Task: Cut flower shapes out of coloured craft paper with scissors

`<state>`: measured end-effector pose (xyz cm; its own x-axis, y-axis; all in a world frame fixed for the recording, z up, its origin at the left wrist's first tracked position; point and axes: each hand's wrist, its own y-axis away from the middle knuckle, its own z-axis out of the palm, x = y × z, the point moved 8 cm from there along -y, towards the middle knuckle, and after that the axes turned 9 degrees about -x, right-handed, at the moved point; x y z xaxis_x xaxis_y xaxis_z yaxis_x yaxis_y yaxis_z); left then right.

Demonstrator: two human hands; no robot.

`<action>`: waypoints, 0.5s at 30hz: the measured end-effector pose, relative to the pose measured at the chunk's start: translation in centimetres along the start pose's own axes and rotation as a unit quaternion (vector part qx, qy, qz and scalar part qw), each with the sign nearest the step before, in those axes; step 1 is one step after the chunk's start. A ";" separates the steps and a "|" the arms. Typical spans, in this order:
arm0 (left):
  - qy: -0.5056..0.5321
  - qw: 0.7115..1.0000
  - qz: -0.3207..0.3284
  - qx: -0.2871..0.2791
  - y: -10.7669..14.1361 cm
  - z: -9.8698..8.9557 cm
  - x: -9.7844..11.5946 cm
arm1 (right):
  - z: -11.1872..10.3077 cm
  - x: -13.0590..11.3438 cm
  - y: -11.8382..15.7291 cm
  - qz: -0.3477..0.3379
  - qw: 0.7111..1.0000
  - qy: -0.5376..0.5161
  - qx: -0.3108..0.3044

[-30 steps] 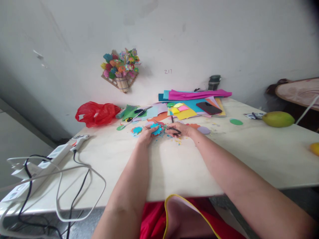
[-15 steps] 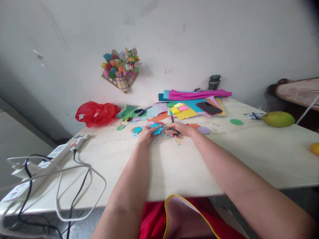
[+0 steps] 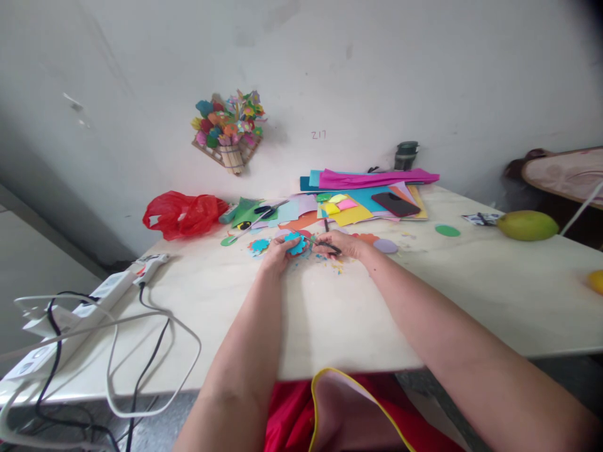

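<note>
My left hand (image 3: 279, 252) pinches a blue paper flower (image 3: 294, 243) with a scalloped edge, and a bit of red-orange shows along its rim. In my right hand (image 3: 340, 242) are dark-handled scissors (image 3: 333, 248), their blades pointing left at the flower's right edge. Another blue scalloped paper flower (image 3: 259, 246) lies on the table just left of my left hand. Beside my right hand rest an orange scalloped piece (image 3: 365, 238) and a lilac paper circle (image 3: 385, 246). Tiny paper scraps (image 3: 337, 269) are scattered below the scissors.
Coloured sheets (image 3: 353, 215), a phone (image 3: 396, 204) and a second pair of scissors (image 3: 266, 211) lie toward the wall. A red plastic bag (image 3: 183, 213) sits at left, behind a power strip (image 3: 113, 285) with tangled cables. A mango (image 3: 527, 225) is at right, near a green circle (image 3: 447, 231).
</note>
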<state>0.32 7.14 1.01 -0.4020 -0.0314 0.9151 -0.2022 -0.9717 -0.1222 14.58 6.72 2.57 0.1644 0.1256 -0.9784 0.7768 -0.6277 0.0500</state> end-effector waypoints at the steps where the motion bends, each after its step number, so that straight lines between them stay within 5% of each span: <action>1: 0.000 1.000 -0.001 0.000 0.0 -0.1 0.0 | 0.0 -0.1 0.0 -0.004 1.000 -0.004 -0.002; 15: -0.009 1.000 -0.012 -0.004 -0.1 -0.3 -0.2 | -0.1 -0.3 -0.3 -0.052 0.998 -0.024 -0.024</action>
<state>0.18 7.31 0.72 -0.3814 -0.0124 0.9243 -0.2188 -0.9703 -0.1032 14.32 6.93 2.87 0.0524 0.1503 -0.9873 0.8168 -0.5753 -0.0443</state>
